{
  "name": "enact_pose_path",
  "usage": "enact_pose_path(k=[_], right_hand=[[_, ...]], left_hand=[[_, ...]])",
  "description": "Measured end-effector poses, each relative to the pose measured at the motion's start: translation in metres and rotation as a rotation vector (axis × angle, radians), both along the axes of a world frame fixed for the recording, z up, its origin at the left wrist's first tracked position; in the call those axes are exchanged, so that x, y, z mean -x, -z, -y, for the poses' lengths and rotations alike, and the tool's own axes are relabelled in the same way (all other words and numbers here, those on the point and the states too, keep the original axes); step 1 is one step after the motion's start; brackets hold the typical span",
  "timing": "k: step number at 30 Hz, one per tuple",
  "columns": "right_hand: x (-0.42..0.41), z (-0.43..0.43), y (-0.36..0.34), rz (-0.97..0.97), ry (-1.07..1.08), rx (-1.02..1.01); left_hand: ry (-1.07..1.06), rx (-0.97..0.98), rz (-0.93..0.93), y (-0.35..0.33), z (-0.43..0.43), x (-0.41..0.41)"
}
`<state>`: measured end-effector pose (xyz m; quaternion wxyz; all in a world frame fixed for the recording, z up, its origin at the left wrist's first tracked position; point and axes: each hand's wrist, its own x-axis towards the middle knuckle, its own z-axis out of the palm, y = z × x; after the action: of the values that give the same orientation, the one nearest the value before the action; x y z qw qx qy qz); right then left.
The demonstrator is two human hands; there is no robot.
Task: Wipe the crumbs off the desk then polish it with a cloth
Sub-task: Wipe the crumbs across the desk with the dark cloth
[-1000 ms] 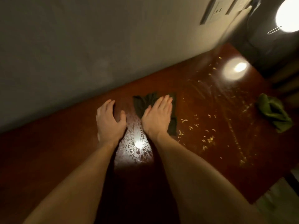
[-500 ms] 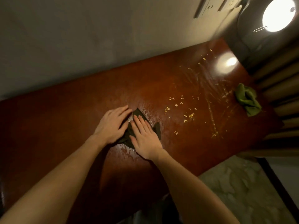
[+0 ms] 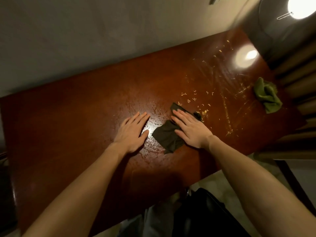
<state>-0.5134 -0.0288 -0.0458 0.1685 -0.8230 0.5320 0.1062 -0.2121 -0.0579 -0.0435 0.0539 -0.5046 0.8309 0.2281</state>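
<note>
The desk (image 3: pixel 85 117) runs with its far edge against the wall (image 3: pixel 85 40); its near edge faces the person. A broad stretch of glossy red-brown wood lies between the left hand (image 3: pixel 132 132) and the desk's left end. Both hands sit mid-desk, nearer the near edge, with the forearms reaching in over it. The left hand rests flat on the wood, fingers straight and slightly spread. The right hand (image 3: pixel 191 130) presses flat, fingers straight and together, on a dark, crumpled cloth (image 3: pixel 168 137). Pale curled crumbs (image 3: pixel 195 100) are scattered just beyond its fingertips, with streaky smears toward the right end. A bunched green cloth (image 3: pixel 266 95) lies at the right edge, under a lamp (image 3: pixel 301 6).
</note>
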Motion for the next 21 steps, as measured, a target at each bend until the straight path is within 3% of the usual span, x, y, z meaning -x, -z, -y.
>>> enact_pose_path(k=[4, 9, 14, 21], right_hand=[[-0.025, -0.018, 0.000, 0.012, 0.131, 0.032], [-0.096, -0.066, 0.005, 0.047, 0.144, 0.041], [-0.204, -0.092, 0.007, 0.101, 0.239, 0.006], [-0.259, 0.003, 0.011, 0.185, 0.035, 0.071]], left_hand=[[0.031, 0.029, 0.053, -0.019, 0.005, -0.007], [-0.290, 0.085, 0.165, -0.036, -0.003, -0.038], [-0.555, -0.075, 0.352, -0.034, -0.014, -0.100], [-0.522, -0.099, 0.404, -0.021, -0.018, -0.131]])
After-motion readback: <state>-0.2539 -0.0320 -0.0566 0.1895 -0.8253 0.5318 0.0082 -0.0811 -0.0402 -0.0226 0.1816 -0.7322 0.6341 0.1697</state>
